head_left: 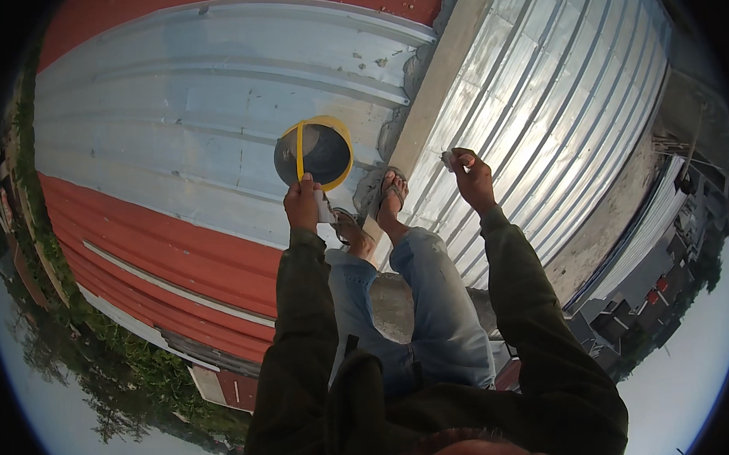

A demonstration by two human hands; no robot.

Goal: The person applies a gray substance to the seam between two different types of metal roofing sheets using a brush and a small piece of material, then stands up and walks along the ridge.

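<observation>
Left hand (302, 204) closed on handle of yellow-rimmed bucket (314, 152), held above grey roof sheeting (172, 114). Right hand (473, 179) pinched shut on small grey lump (447, 160). Judged step: applying filler along ridge strip (436, 86). Next move calls for steady footing, precise placement.

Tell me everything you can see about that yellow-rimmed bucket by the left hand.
The bucket is round, seen from above, with a yellow rim and a yellow handle crossing its left side. Its inside looks dark grey, possibly holding grey mortar, though that is unclear. It looks like plastic. It sits upright over the pale corrugated roof sheet, beside the rough ridge. The left hand is at its near rim; whether it grips it cannot be told.
</observation>
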